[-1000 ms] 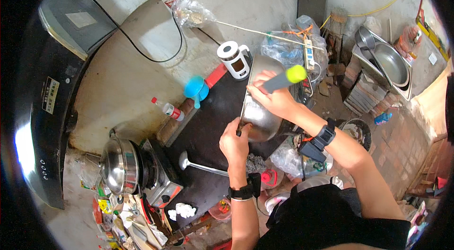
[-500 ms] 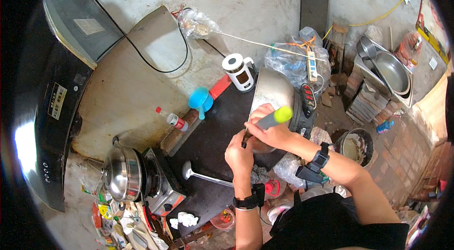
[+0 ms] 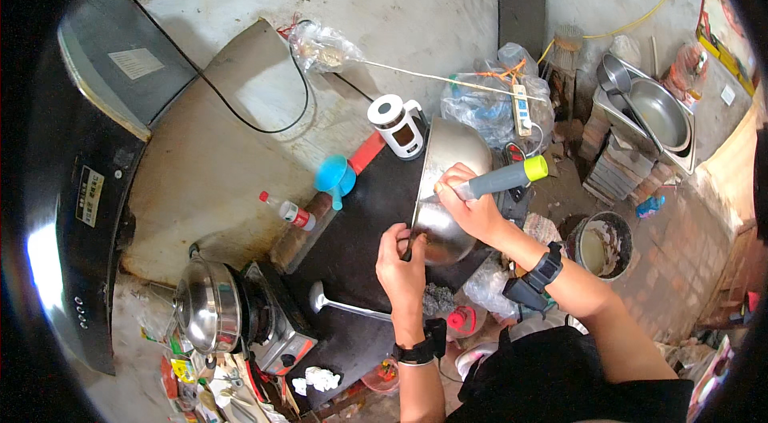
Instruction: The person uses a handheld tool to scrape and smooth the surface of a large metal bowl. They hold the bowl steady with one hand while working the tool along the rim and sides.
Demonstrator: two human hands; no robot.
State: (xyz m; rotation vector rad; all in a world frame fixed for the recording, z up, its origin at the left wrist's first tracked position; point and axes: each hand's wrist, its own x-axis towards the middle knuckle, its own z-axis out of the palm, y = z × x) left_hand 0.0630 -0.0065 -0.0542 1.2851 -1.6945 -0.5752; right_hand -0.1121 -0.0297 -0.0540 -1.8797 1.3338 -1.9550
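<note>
A large stainless-steel bowl-shaped pan (image 3: 458, 152) stands tipped on its side on the dark counter, its rim facing left. My left hand (image 3: 401, 259) is closed at the lower part of the rim, by a small dark piece that the fingers partly hide. In my right hand (image 3: 472, 207) is a tool with a thick grey handle and lime-green end (image 3: 508, 176). Its handle points up to the right; the working end is hidden by my fingers and the pan. That hand is against the pan's outer side, right of my left hand.
A ladle (image 3: 352, 309) lies left of my left hand. Behind it are a blue dipper (image 3: 334, 176), a bottle (image 3: 288, 211) and a white kettle (image 3: 395, 127). A lidded pot (image 3: 210, 307) sits on the stove at left. A bucket (image 3: 602, 245) stands at right.
My right hand has shifted right and a little down from the rim onto the pan's side. The tool's lime-green end has swung up to the right. My left hand stays at the rim.
</note>
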